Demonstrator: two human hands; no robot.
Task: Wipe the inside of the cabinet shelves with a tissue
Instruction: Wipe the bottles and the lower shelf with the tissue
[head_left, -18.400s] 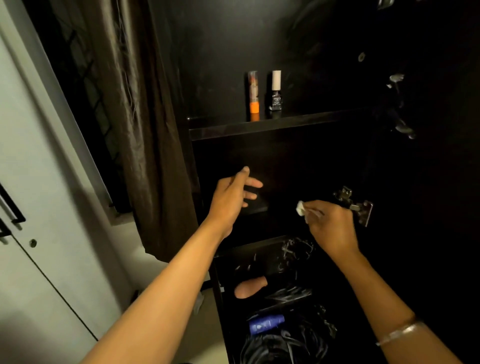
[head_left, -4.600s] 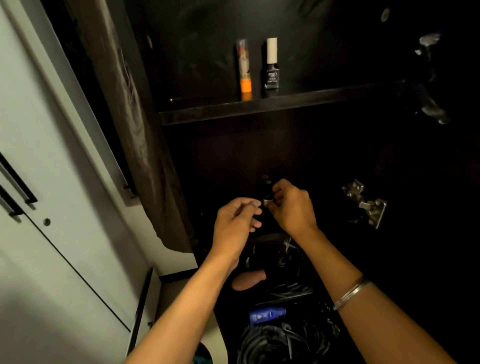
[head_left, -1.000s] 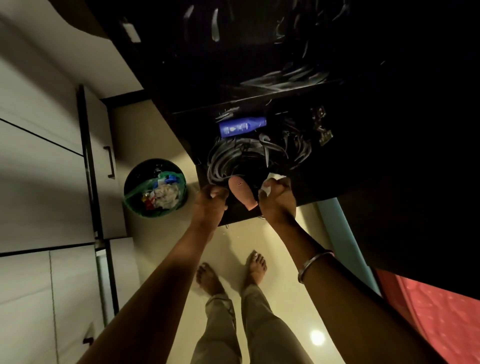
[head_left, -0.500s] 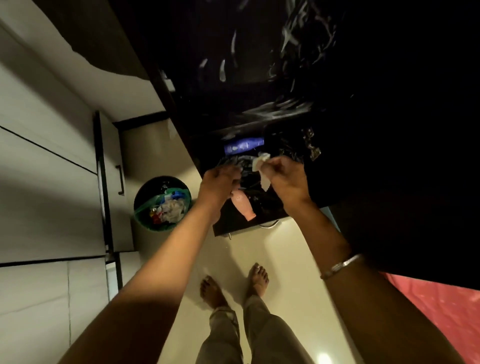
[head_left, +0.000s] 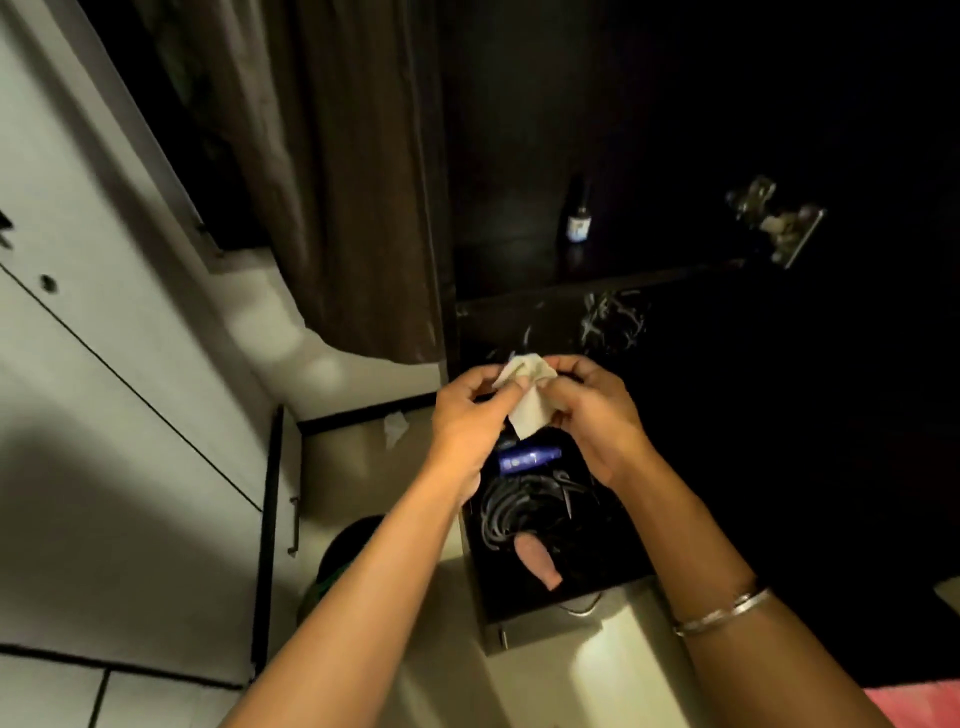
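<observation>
A small white tissue (head_left: 529, 400) is pinched between both of my hands in front of the dark open cabinet. My left hand (head_left: 467, 421) grips its left edge and my right hand (head_left: 592, 415) grips its right side. Behind them runs the front edge of a dark cabinet shelf (head_left: 597, 291), with a small dark bottle (head_left: 577, 221) standing on it. Below my hands the bottom compartment (head_left: 519, 618) holds coiled black cables (head_left: 524, 509), a blue tube (head_left: 527, 458) and a pink object (head_left: 537, 564).
A brown curtain (head_left: 353, 182) hangs left of the cabinet. White cupboard doors (head_left: 104, 364) fill the left side. A dark bin (head_left: 343, 561) stands on the floor under my left forearm. A metal hinge (head_left: 774, 221) sticks out at the right. A scrap of paper (head_left: 395, 428) lies on the floor.
The view has tilted up from the floor to the shelves. Both hands rose from the bottom compartment and now hold the tissue together, spread between them.
</observation>
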